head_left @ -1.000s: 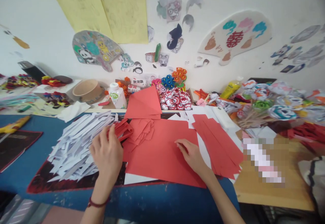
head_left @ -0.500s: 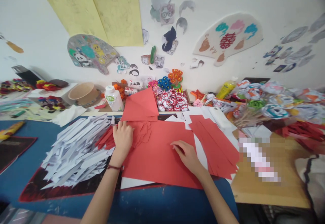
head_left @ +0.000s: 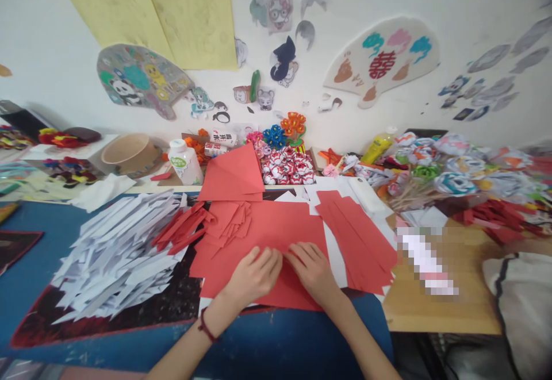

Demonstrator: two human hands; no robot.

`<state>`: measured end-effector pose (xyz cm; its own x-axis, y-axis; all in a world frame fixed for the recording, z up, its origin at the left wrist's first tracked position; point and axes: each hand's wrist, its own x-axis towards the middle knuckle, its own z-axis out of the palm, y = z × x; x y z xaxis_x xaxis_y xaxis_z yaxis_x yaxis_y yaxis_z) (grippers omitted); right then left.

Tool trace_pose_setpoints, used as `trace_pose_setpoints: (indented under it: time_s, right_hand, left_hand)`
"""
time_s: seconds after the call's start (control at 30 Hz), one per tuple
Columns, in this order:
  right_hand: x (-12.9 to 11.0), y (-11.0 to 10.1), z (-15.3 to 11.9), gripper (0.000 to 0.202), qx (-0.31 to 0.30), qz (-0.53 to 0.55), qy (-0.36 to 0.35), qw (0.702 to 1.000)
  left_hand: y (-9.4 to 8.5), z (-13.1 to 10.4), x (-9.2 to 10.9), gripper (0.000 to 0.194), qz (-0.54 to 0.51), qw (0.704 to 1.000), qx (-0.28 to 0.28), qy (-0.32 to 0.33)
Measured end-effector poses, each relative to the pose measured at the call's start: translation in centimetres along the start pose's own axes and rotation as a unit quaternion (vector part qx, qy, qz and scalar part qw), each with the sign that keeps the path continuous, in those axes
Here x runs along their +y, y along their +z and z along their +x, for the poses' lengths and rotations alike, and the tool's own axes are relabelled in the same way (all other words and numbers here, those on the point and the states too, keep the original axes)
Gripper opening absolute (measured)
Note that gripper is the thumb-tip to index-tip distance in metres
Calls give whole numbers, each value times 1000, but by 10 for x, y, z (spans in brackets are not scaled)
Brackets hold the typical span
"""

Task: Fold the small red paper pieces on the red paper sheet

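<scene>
Blue table: broad, smooth, lightly scuffed top (head_left: 323,345); it fills the near side of my feed. Clock set on the red sheet's middle, 12 away from the wearer.
Red sheet: flat, matte paper (head_left: 288,222), directly under both hands; as I see it, the long axis runs 9 to 3. Left hand sits nearer its middle, right hand toward its 4 o'clock side. I judge this the relation that counts.
White strips: large loose heap (head_left: 125,248) at 9 o'clock, thin, crisp-edged, crossing one another, on a dark mat (head_left: 176,302).
Red strips: flat, overlapping, smooth (head_left: 353,242), at 3 o'clock, lengths running 11 to 5, white paper showing beneath.
Red squares: stiff-looking stack (head_left: 233,173) at 11 o'clock, slightly fanned, far edge raised.
Left hand: palm down (head_left: 257,273), fingers half curled, tips toward 1 o'clock; dark red band on the wrist (head_left: 206,325).
Right hand: mirrors it (head_left: 313,271), fingers bent, tips toward 10 o'clock, almost meeting the left's.
Fingertips: too blurred on my end; I cannot tell whether either hand pinches a slip, red over red.
Folded bits: narrow, creased red lengths (head_left: 185,227) at 10 o'clock, lying roughly 8 to 2, against the white heap.
</scene>
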<state>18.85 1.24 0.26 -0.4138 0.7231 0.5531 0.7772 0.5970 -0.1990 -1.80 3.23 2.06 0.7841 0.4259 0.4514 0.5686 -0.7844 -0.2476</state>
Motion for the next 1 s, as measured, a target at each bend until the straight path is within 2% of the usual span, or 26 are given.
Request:
trace_pose_setpoints:
  time_s: [0.07, 0.17, 0.37, 0.43, 0.5, 0.53, 0.6, 0.67, 0.73, 0.87, 1.0]
  right_hand:
    - [-3, -2, -7, 32, -9, -7, -26, 1000]
    - [-5, -4, -14, 30, -26, 25, 1, 999]
    - [-6, -5, -6, 23, -53, 150, 148, 976]
    - [-4, -5, 0, 19, -57, 178, 200, 962]
    - [-3, -3, 4, 15, -57, 185, 234, 953]
    - [-3, -2, 5, 15, -54, 185, 244, 951]
    - [-2, 2, 6, 15, -45, 183, 251, 949]
    - [-3, 4, 6, 15, -37, 176, 251, 951]
    - [-4, 6, 6, 15, -28, 152, 248, 956]
    - [-11, 7, 2, 19, 17, 41, 217, 975]
    - [-29, 6, -13, 28, 61, -63, 114, 990]
  left_hand:
    - [1, -4, 4, 25, -15, 1000, -14, 15]
    - [1, -8, 0, 23, -71, 995, -56, -30]
    - [2, -6, -3, 23, -213, 956, -64, -191]
    - [2, -3, -1, 23, -199, 949, -70, -233]
    - [2, -2, 2, 23, -141, 955, -59, -255]
    - [2, -3, 3, 25, -105, 962, -51, -246]
    - [1, -8, 8, 33, -46, 980, -38, -190]
    - [1, -13, 13, 39, -23, 992, -40, -121]
    - [2, -17, 20, 41, -18, 994, -52, -92]
    - [5, -20, 27, 43, -21, 991, -68, -114]
    - [7, -19, 28, 45, -35, 988, -80, -124]
